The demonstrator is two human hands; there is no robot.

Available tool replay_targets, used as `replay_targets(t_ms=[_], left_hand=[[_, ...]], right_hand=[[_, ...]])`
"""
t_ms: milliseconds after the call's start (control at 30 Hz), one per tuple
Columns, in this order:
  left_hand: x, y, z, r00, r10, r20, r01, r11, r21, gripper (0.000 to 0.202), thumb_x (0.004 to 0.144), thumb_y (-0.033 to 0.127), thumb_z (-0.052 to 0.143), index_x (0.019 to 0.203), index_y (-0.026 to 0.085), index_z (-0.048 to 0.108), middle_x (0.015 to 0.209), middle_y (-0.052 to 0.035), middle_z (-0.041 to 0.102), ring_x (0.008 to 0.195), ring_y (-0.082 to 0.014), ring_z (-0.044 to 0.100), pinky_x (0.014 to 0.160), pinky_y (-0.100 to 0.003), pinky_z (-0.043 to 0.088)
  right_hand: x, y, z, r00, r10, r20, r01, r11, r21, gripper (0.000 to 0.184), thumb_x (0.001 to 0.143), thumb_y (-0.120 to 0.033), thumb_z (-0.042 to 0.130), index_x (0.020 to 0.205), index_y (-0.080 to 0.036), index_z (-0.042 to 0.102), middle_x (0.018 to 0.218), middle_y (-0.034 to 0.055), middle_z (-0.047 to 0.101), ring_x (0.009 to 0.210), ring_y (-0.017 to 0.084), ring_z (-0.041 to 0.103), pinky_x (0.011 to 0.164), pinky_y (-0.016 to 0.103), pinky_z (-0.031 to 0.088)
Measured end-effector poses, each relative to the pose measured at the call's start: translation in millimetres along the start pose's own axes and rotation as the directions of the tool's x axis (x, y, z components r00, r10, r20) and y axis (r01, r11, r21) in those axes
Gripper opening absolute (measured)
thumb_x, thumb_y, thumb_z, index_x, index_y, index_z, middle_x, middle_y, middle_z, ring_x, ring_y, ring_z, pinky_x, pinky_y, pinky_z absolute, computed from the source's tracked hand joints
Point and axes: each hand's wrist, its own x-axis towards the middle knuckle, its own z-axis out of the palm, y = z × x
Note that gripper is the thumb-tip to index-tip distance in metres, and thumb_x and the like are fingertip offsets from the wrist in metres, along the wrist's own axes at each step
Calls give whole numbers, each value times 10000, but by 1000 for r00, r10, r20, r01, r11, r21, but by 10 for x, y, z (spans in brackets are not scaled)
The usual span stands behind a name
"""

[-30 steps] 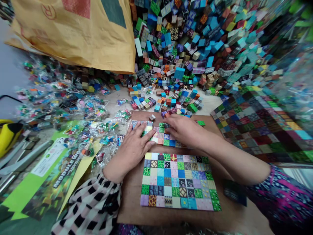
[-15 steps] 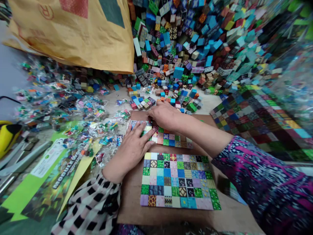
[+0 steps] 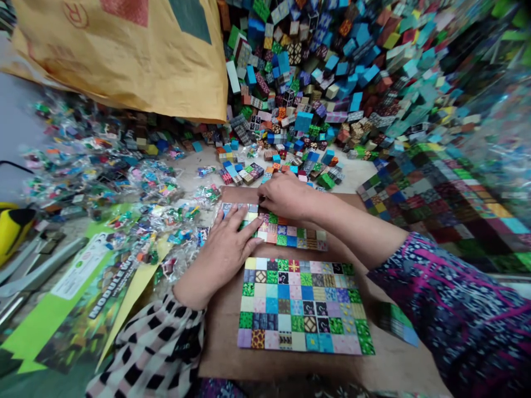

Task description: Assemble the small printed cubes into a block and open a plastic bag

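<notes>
My left hand (image 3: 226, 249) lies spread on the left end of a partly built layer of patterned cube blocks (image 3: 292, 237). My right hand (image 3: 288, 194) is at that layer's far side, with fingers curled down and pressed together. Whatever is between those fingertips is hidden. Nearer to me lies a full rectangle of patterned cube blocks (image 3: 302, 307), set edge to edge. Both layers rest on a brown board (image 3: 224, 354). Several loose blocks (image 3: 243, 172) lie just beyond the board.
A big heap of loose blocks (image 3: 302, 83) fills the back. Small plastic-wrapped pieces (image 3: 153, 182) and a green printed card (image 3: 83, 298) lie left. A yellow-handled tool (image 3: 14, 232) is at far left, a yellow bag (image 3: 124, 61) behind. A larger block assembly (image 3: 440, 210) stands right.
My right hand has shifted slightly to the right along the far side of the partly built layer. The left hand stays in place.
</notes>
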Motion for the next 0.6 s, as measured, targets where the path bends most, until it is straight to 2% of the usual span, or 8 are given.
replay_targets(t_ms=[167,333,600], left_hand=[[3,5,2,1000,4,2,-4,1000,22,462,1003,440,463,1409,238,553,1516,-189,436,1421,-404,377,1117,-653,331],[1,3,13,1000,1,-11,-1,1000,11,470,996,445,485,1419,248,544,1508,-178,452,1421,-396,382,1129,-647,321],[-10,-11,36,999,3,-36,-3,1000,-16,469,998,454,480,1425,268,535,1525,-157,440,1425,-395,377,1120,-663,329]], right_hand=[[-8,-5,-19,999,16,29,-17,1000,20,258,927,-227,518,1035,-201,751,1016,119,749,915,254,636,774,391,405],[-2,-47,-70,992,8,125,-10,1000,16,263,955,-249,506,1064,-180,735,1048,142,739,964,270,626,807,405,399],[-23,-82,-151,972,-26,235,33,999,-24,282,933,-145,479,1043,-180,736,997,140,734,936,268,621,811,415,379]])
